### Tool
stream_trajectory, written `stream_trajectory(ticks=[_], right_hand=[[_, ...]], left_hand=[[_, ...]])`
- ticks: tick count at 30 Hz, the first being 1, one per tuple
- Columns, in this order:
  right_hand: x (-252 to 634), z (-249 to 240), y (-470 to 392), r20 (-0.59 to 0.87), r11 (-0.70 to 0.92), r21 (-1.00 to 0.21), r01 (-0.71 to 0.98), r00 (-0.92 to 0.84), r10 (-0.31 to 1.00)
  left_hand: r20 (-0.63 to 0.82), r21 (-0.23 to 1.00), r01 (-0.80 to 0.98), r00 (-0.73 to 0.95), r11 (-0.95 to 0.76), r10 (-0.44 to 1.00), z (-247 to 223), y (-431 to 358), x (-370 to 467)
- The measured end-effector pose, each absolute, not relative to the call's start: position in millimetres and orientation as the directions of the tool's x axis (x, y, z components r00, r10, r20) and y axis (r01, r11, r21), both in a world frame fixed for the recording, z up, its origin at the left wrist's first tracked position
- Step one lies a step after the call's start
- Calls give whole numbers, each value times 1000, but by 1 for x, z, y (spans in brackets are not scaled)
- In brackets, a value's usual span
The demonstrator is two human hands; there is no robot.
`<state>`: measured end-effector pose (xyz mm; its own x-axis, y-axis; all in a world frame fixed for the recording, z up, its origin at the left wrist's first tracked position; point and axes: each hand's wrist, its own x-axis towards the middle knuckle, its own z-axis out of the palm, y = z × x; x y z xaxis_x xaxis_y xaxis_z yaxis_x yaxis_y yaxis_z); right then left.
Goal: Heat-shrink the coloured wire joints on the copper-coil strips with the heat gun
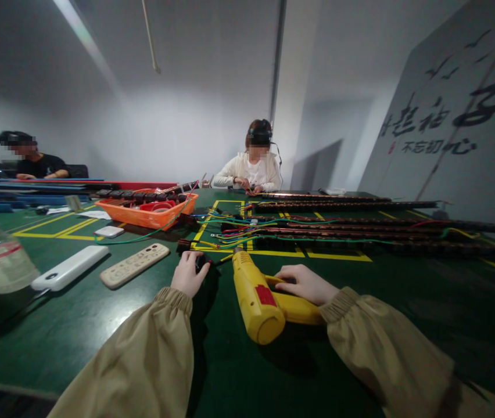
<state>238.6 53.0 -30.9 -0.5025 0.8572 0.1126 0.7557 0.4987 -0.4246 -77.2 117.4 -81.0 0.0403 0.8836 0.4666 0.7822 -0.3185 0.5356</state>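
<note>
My right hand [304, 283] is wrapped round the handle of a yellow heat gun [248, 293] with a red label on its body. The nozzle points away from me and slightly left, over the green table. My left hand [190, 273] is closed on a small black part [200, 262], whose exact kind I cannot make out. From it a thin dark and yellow lead [225, 259] runs right, up to the nozzle. Just beyond both hands lie long dark strips [339, 231] with coloured wires at their left ends.
An orange basket [143, 217] holds dark parts and red rolls. Left of my arm are a phone in a beige case [135, 265], a white power bank [71, 268] with a cable, and a bottle [1, 255]. One co-worker [254, 165] sits opposite, another [40, 165] far left.
</note>
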Motion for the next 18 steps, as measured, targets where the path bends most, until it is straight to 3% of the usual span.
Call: stream_trajectory(ticks=[11,18], right_hand=[[209,-23,30,104,596,-413,689,-614,782],[204,-27,28,102,616,-484,621,-659,745]], left_hand=[[525,447,806,114,-388,843,-90,125,-79],[556,428,762,202,-486,806,-90,127,-79]])
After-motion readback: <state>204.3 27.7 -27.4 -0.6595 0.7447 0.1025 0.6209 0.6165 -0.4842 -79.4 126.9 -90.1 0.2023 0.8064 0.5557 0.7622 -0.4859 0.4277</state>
